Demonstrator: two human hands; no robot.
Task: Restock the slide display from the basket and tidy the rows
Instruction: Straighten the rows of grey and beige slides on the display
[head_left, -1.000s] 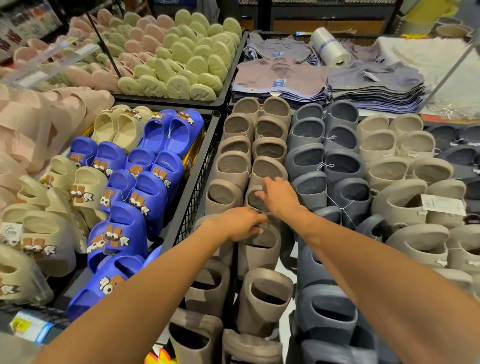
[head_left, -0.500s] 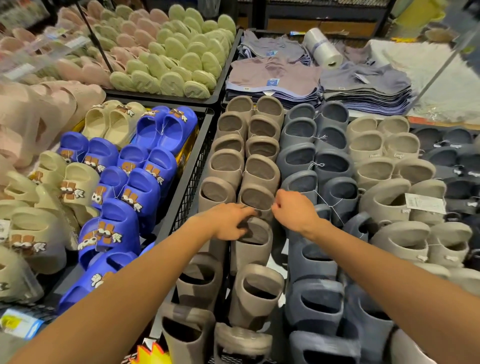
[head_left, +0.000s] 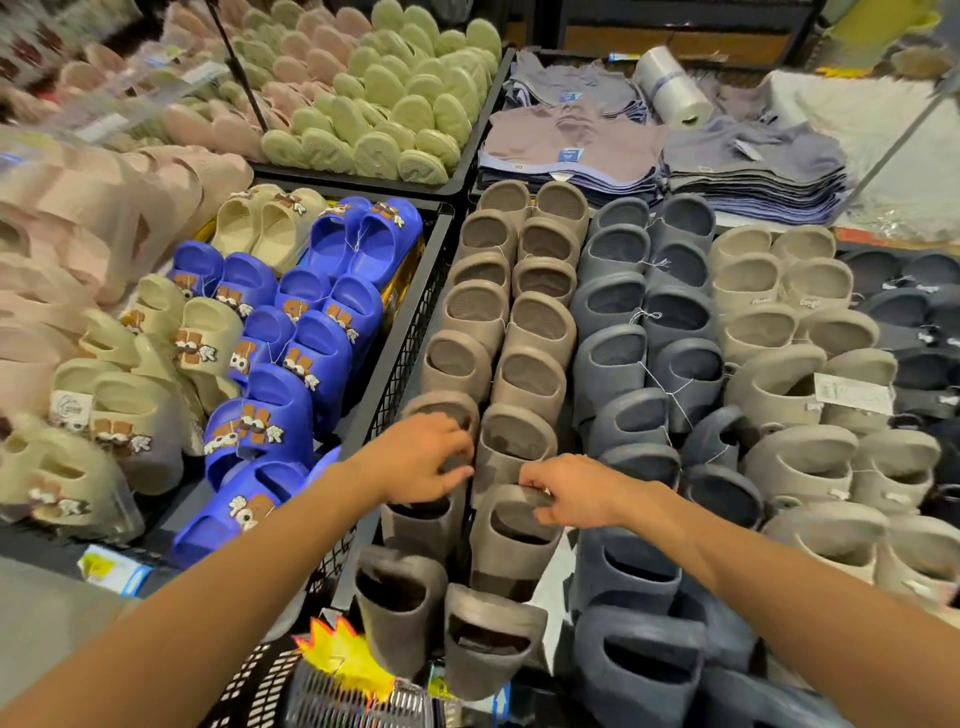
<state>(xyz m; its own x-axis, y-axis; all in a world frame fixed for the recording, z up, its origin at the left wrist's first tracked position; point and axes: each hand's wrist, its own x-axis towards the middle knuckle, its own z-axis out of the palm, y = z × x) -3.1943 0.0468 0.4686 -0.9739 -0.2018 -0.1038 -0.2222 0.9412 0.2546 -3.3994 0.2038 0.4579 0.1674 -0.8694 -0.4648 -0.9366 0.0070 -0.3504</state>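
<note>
Two columns of brown slides (head_left: 535, 332) fill the middle bin: snug at the far end, loose and tilted near. The left hand (head_left: 421, 462) curls its fingers over a left-column slide (head_left: 441, 410). The right hand (head_left: 571, 493) pinches the strap of a nearer slide (head_left: 514, 535). Tidying looks roughly half done, and the basket (head_left: 358, 701) sits nearest.

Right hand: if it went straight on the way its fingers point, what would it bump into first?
The right hand, pinching a brown slide, points left. It would probably meet the left hand first, though depth between them is unclear.
</note>
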